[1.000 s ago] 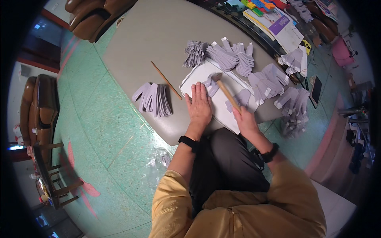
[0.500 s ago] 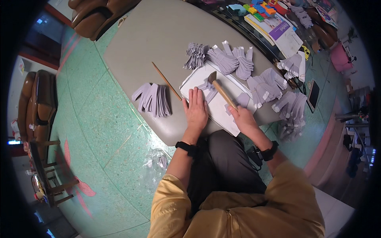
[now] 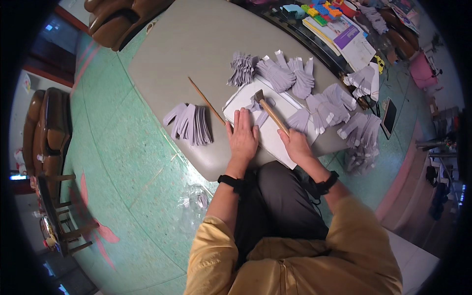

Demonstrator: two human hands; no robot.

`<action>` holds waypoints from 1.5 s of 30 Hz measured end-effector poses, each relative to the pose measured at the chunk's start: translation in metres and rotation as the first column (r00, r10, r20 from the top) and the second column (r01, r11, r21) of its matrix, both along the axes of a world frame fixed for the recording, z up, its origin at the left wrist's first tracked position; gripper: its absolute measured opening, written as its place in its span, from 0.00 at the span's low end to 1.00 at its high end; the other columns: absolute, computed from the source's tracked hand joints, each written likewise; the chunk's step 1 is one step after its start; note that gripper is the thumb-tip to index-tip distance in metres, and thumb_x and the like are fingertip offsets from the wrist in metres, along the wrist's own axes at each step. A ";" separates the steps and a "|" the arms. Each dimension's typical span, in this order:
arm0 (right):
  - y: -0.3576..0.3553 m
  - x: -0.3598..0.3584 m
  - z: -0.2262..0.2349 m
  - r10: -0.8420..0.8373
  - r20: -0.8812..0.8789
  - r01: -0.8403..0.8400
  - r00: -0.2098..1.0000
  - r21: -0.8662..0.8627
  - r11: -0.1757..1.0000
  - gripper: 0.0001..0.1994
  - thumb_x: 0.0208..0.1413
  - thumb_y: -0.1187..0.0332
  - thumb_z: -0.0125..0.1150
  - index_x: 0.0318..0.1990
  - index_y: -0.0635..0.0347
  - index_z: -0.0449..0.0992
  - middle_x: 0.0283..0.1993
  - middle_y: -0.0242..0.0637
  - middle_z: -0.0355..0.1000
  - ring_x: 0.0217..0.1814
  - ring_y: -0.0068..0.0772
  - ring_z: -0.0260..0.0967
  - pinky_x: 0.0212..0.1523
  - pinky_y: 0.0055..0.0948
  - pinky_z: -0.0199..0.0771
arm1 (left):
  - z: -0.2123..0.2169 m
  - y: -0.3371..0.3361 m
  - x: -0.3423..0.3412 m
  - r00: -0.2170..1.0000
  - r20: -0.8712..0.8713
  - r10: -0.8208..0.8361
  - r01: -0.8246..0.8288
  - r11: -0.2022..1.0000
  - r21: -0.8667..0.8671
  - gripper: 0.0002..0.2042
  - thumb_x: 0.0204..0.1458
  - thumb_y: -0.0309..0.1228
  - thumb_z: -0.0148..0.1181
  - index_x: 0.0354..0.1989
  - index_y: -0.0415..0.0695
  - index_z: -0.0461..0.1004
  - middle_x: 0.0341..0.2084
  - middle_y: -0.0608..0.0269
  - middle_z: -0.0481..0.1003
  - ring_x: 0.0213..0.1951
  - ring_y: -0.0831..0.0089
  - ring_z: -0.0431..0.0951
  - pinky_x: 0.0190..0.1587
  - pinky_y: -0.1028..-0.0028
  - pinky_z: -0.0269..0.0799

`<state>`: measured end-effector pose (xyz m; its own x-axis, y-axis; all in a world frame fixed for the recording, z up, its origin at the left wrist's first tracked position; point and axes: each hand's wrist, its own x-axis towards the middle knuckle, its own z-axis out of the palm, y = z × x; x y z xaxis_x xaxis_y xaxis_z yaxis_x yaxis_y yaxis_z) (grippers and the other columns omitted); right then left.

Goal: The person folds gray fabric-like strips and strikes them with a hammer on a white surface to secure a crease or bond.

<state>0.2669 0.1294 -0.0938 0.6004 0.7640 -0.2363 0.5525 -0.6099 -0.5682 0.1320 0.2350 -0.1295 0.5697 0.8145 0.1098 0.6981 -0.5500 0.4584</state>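
The fingers of the left hand lie flat and spread on a grey glove-shaped piece over the white board at the near edge of the table. The right hand is closed around a hammer, whose head rests on that piece. Stacks of grey pieces lie near the table's left edge beside a thin wooden stick.

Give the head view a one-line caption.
Left hand flat on a white board; right hand holds a hammer over a grey glove-shaped piece.
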 end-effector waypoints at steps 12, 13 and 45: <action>-0.006 -0.015 0.035 -0.015 -0.061 0.024 0.998 0.153 0.988 0.24 0.56 0.49 0.48 0.28 0.68 0.72 0.25 0.58 0.70 0.32 0.62 0.68 0.34 0.49 0.68 | -0.002 0.000 -0.007 0.997 0.062 0.043 -0.041 0.999 -0.036 0.34 0.52 0.36 0.51 0.64 0.40 0.43 0.61 0.54 0.53 0.65 0.62 0.48 0.63 0.53 0.41; -0.015 -0.008 0.027 -0.049 -0.043 0.056 0.998 0.171 0.984 0.24 0.55 0.49 0.48 0.29 0.68 0.72 0.25 0.59 0.69 0.32 0.62 0.68 0.34 0.49 0.67 | 0.000 -0.002 -0.002 0.998 0.049 0.033 -0.032 0.999 -0.031 0.33 0.52 0.37 0.51 0.64 0.40 0.44 0.61 0.54 0.54 0.65 0.62 0.48 0.63 0.53 0.41; -0.043 -0.024 0.021 0.034 -0.074 -0.033 0.997 0.015 0.999 0.24 0.55 0.50 0.50 0.30 0.69 0.71 0.26 0.59 0.69 0.32 0.62 0.68 0.33 0.49 0.67 | 0.007 0.006 -0.012 0.999 0.051 -0.001 0.010 0.982 -0.188 0.37 0.47 0.38 0.53 0.64 0.43 0.43 0.62 0.51 0.51 0.66 0.61 0.45 0.64 0.55 0.38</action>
